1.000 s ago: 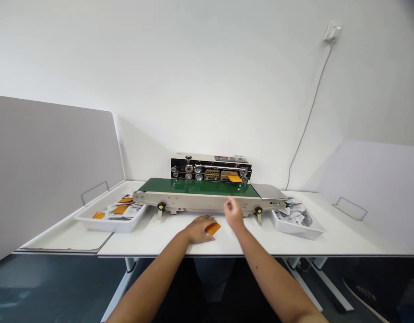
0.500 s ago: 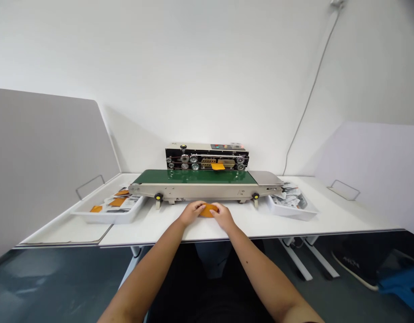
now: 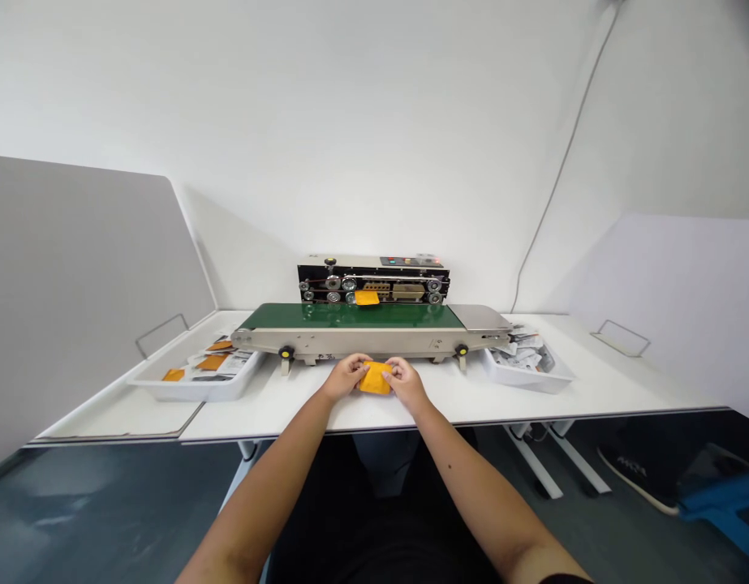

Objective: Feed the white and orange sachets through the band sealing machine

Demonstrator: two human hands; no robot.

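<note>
An orange-yellow packet (image 3: 375, 379) is held by its two sides in front of the machine, over the white table. My left hand (image 3: 346, 378) pinches its left edge; my right hand (image 3: 406, 383) grips the right edge. Beyond them stands a band sealing machine (image 3: 374, 282) with a green conveyor belt (image 3: 362, 317). A second orange packet (image 3: 367, 298) hangs from the machine's rollers, above the belt.
On the left a white bin (image 3: 197, 392) holds orange and white packets. Another white bin (image 3: 529, 380) at the right contains white printed packets. Grey panels (image 3: 82, 276) flank the table, and a cable (image 3: 566, 154) runs down the wall.
The packet in the machine has travelled left along the rollers. Between my hands, the held packet has turned so that its flat face shows more. Both hands stay nearly in place.
</note>
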